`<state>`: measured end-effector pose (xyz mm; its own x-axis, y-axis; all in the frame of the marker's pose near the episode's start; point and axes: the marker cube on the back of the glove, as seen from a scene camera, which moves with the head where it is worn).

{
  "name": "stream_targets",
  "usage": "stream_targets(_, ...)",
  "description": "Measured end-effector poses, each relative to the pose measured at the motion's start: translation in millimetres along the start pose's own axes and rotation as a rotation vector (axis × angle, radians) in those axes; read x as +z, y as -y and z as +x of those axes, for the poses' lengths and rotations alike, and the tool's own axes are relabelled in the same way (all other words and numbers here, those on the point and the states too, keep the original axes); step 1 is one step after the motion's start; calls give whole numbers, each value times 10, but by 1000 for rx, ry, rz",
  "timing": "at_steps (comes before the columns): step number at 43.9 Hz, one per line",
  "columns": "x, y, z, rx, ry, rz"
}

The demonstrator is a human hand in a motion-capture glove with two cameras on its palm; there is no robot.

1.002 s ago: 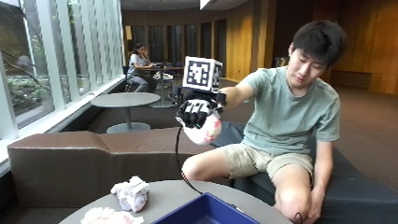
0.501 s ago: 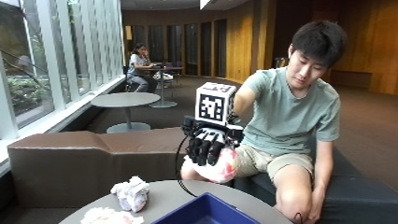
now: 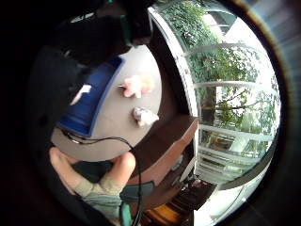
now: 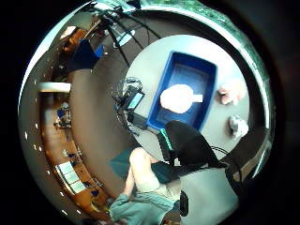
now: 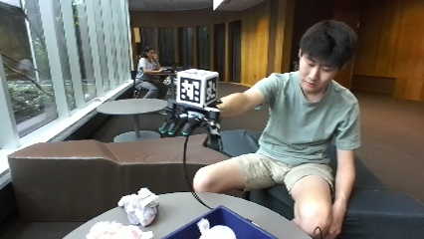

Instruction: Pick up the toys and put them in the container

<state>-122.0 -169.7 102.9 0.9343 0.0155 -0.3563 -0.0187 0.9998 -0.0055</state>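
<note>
One pale plush toy [image 5: 217,231] now lies in the blue plastic container [image 5: 228,219]; half a second ago the gloved right hand [image 5: 189,122] held it, now fingers hang relaxed, empty, above. Two toys left on the round grey worktop [image 5: 175,209]: white crumpled one [image 5: 140,205], pinkish one [image 5: 112,231].

The outside view's lower edge cuts off the blue container [image 5: 222,225] and the pink toy [image 5: 112,230].
</note>
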Motion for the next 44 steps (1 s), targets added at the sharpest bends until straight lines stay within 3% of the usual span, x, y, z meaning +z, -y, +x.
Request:
stream_targets(7,-197,-255,790,108,11,-9)
stream_targets(15,121,-553,1660,192,25,-83)
stream_targets(22,754,-632,2129,193,95,-207)
stream_targets(34,2405,-616,2626,145,78,-437)
stream_targets(44,3367,-597,2618,109,221,-486)
